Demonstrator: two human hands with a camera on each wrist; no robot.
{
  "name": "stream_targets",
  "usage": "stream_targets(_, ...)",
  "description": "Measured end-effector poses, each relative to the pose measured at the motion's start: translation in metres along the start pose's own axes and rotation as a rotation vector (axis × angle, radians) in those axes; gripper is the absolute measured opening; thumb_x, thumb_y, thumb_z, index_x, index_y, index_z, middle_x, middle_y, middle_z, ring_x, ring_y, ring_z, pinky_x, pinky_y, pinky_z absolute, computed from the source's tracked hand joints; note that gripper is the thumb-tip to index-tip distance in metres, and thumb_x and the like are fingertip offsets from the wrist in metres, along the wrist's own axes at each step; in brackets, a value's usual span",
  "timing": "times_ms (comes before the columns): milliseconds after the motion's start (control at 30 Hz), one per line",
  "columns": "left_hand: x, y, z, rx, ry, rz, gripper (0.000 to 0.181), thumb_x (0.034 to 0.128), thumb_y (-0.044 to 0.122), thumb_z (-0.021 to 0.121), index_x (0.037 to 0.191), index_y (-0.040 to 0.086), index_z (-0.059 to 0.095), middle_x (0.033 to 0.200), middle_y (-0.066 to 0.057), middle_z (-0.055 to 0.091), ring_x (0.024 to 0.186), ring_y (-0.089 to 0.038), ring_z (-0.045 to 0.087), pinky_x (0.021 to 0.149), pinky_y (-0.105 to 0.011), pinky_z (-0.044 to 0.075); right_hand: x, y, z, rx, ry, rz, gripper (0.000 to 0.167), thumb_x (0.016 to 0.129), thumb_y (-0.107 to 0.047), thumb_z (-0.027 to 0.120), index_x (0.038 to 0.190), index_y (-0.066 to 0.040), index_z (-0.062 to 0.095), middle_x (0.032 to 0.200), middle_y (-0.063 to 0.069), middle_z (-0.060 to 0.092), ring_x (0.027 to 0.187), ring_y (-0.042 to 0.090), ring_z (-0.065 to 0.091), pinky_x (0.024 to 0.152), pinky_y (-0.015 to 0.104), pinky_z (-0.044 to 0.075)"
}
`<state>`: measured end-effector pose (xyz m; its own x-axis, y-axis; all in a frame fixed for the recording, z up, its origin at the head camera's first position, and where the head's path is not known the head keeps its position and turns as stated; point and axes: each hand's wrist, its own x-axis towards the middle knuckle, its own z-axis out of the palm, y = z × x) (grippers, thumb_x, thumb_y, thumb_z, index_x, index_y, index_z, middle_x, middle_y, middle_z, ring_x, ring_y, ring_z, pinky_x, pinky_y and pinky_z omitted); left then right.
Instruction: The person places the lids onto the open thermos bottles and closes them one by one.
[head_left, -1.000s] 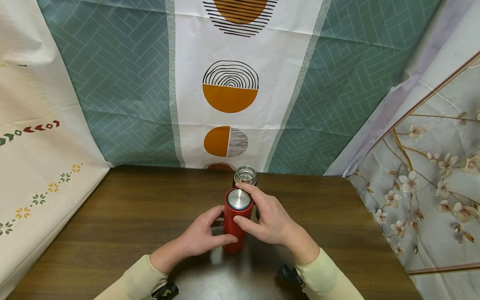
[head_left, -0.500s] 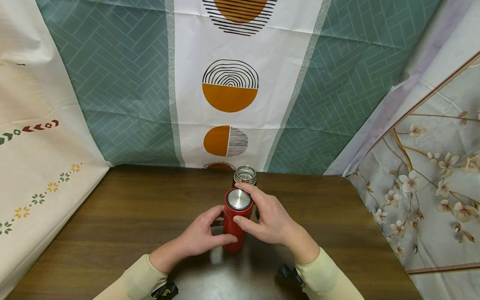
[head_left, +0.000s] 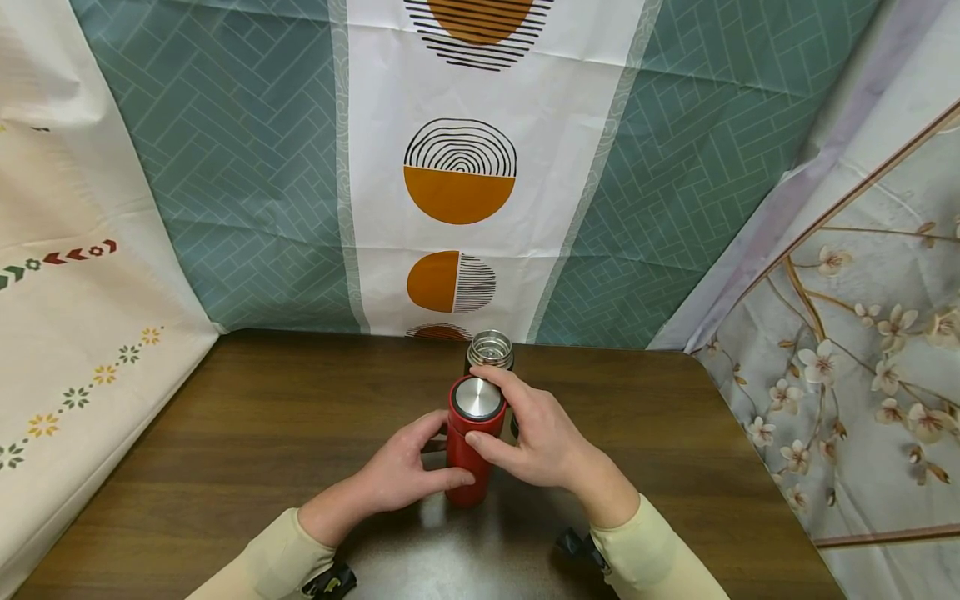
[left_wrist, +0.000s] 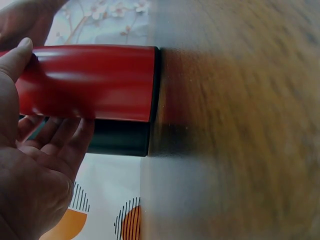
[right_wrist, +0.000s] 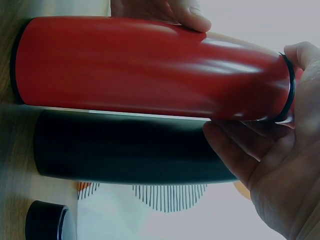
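Observation:
A red bottle (head_left: 467,471) with a silver-topped lid (head_left: 478,398) stands upright on the table. The left hand (head_left: 405,468) grips its body from the left, thumb in front and fingers behind, as the left wrist view shows. Around the lid and upper part curls the right hand (head_left: 543,433), its thumb on the near side. Directly behind is a dark bottle (right_wrist: 130,147) with an open steel mouth (head_left: 491,348), largely hidden by the red one in the head view.
A small black cap (right_wrist: 47,220) stands on the table beside the dark bottle in the right wrist view. The wooden table (head_left: 300,400) ends at a patterned cloth (head_left: 255,167) behind, with a cream cloth (head_left: 90,333) left and a flowered cloth (head_left: 862,375) right.

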<state>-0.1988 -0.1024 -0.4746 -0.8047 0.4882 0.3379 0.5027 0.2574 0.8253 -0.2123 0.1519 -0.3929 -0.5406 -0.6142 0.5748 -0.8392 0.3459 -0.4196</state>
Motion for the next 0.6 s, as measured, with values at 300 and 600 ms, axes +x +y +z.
stream_targets(300, -0.0001, -0.0005, -0.0003, -0.005, 0.001, -0.007, 0.066, 0.0936, 0.036, 0.094, 0.151, 0.027, 0.062, 0.145, 0.009, 0.068, 0.135, -0.018, 0.064, 0.111, -0.05, 0.057, 0.0003, 0.0, 0.0002, 0.0, 0.001, -0.002, 0.072, 0.098, -0.026, 0.081, 0.16, -0.011, 0.048, 0.131, 0.002, 0.075, 0.105, 0.014, 0.075, 0.091, 0.038, 0.063)
stream_targets(600, -0.0005, 0.0001, -0.0005, -0.002, -0.002, -0.011, 0.067, 0.0937, 0.037, 0.093, 0.151, 0.026, 0.062, 0.146, 0.008, 0.067, 0.135, -0.019, 0.065, 0.111, -0.05, 0.057, 0.0, 0.0011, 0.0005, 0.002, 0.004, -0.008, 0.072, 0.098, -0.026, 0.081, 0.159, -0.009, 0.047, 0.13, 0.003, 0.075, 0.107, 0.015, 0.075, 0.092, 0.039, 0.064)
